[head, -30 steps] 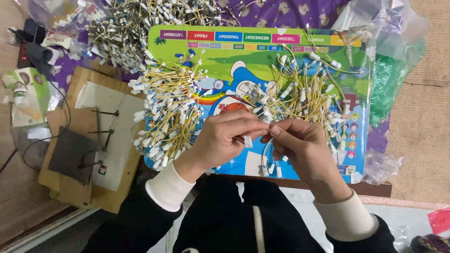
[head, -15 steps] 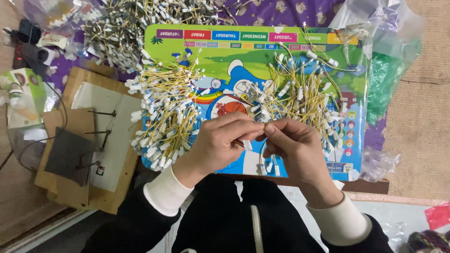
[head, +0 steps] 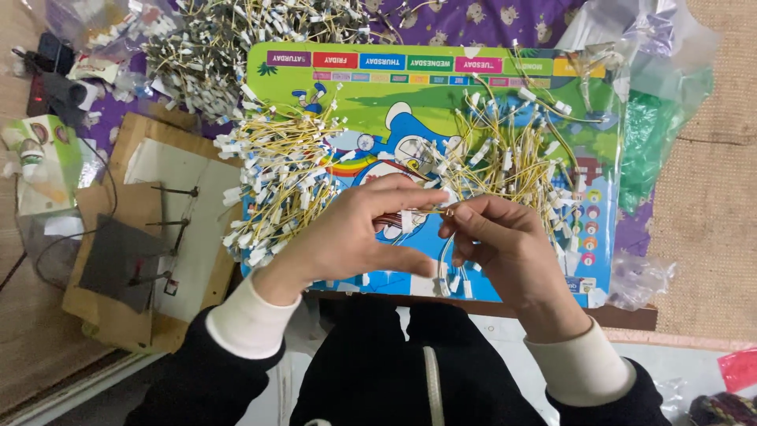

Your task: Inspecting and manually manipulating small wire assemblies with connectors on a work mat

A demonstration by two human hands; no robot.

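Note:
My left hand and my right hand meet over a colourful cartoon board. Between their fingertips they pinch one short yellow wire with a white connector, stretched roughly level. A few more white-tipped wires hang down from my right hand. A spread pile of yellow wires with white connectors lies left of my left hand. A second, looser pile of such wires lies just beyond my right hand.
A large heap of wires lies at the back left on purple cloth. A wooden jig with metal pins sits at left. Clear and green plastic bags lie at right, a small green box at far left.
My hands have stayed together over the board, working the wire with small finger movements. The view has shifted slightly. The piles have not moved.

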